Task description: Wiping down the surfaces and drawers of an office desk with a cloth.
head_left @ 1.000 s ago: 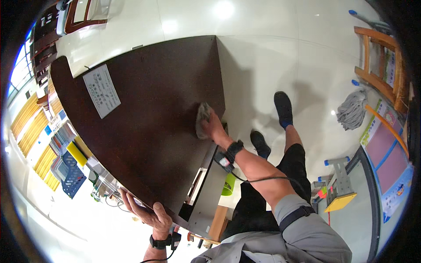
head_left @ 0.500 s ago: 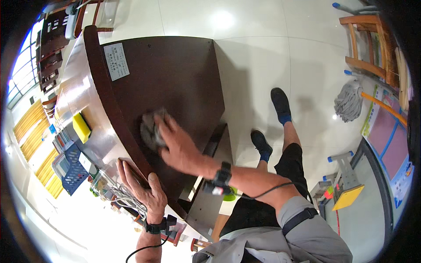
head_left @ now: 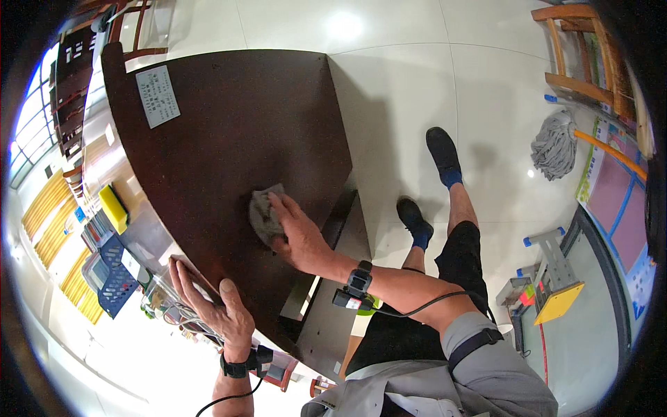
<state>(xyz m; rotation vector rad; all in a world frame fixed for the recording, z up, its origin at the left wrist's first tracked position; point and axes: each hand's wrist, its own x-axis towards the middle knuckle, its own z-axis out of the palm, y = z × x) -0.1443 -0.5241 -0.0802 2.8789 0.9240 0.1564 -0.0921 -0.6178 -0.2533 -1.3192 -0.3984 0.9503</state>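
Observation:
My right hand point(head_left: 304, 240) is closed on a grey cloth point(head_left: 261, 217), which it presses against the dark brown side panel point(head_left: 229, 132) of a desk. A white printed label point(head_left: 158, 96) is stuck near the panel's far left corner. On the desk's edge, left of the panel, rests my left hand point(head_left: 221, 316) with its fingers stretched out and the thumb apart; it holds nothing. Both wrists wear black straps with small devices and cables.
On the desktop stand a yellow sponge-like block point(head_left: 113, 208), a blue perforated basket point(head_left: 117, 281) and bundled pale cables point(head_left: 184, 316). Right of my legs are a grey mop point(head_left: 554, 146), a wooden chair point(head_left: 580, 83) and a step stool with a yellow top point(head_left: 559, 304).
My right hand has slid the cloth a little to the right across the panel. The desk and my left hand sit slightly farther left in view.

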